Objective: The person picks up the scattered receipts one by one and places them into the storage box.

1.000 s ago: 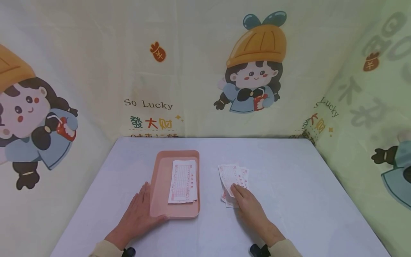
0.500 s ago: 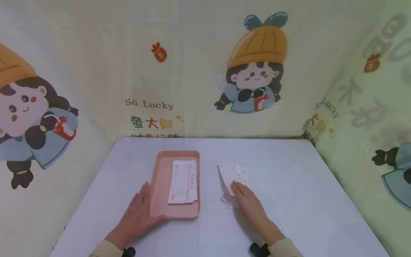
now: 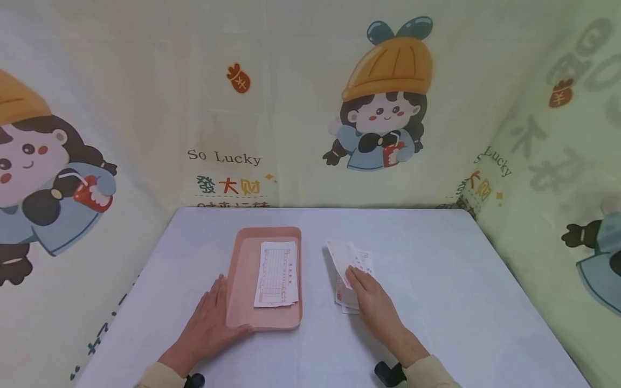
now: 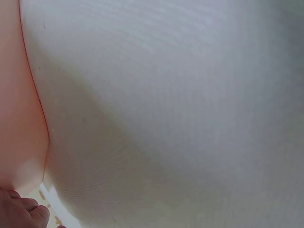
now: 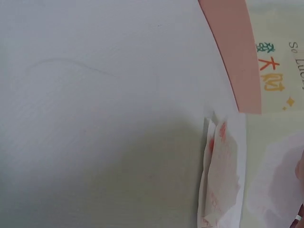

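Observation:
In the head view a pink tray (image 3: 240, 280) lies left of the middle of the table, with a small stack of printed white slips (image 3: 276, 275) inside it. My left hand (image 3: 208, 323) rests along the tray's left side, fingers straight, thumb at its near edge. To the right of the tray, my right hand (image 3: 378, 307) pinches a white paper slip (image 3: 339, 258), tilted up off more slips (image 3: 345, 299) that lie on the table. The right wrist view shows the raised slip (image 5: 275, 175) beyond the slightly bent lying slips (image 5: 223, 175). The right thumb is mostly hidden.
The white table (image 3: 436, 269) ends at a patterned cloth backdrop (image 3: 301, 108) that also covers both sides. A dark wrist mount (image 3: 390, 374) sits below the right hand, and a similar one (image 3: 195, 380) by the left.
My right hand has risen slightly and shifted a little away from me, lifting the top slip clear of the ones beneath. The left hand and the tray have stayed in place.

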`<state>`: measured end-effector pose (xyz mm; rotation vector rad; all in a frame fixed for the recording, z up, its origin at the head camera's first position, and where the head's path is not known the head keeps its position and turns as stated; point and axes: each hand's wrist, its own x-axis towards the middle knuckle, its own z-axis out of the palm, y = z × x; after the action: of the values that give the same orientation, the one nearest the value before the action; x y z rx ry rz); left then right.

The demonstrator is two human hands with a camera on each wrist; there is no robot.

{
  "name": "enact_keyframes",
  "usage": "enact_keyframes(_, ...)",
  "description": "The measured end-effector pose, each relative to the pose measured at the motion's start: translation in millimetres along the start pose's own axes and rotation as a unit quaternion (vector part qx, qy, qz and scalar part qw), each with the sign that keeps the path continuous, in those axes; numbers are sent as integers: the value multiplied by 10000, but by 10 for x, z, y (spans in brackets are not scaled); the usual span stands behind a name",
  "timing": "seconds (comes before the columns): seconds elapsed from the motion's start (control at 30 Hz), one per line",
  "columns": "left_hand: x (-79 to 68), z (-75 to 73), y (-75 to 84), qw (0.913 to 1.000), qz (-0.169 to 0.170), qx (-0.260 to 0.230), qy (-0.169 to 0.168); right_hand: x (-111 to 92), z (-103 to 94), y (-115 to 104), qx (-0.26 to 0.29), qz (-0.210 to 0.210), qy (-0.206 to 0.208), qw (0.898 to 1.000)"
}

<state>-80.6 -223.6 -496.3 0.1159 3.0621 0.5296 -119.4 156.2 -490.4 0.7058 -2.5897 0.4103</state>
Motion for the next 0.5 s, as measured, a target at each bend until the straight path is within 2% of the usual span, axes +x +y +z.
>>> enact_keyframes(0.23,-7,12,5,10000,-54,-38,-39,49,-25,-38,20,-119,132,9998)
enact_keyframes(0.5,-10,-2,11,9999,62,25,81,130,-58,-111,95,-305,307,9990)
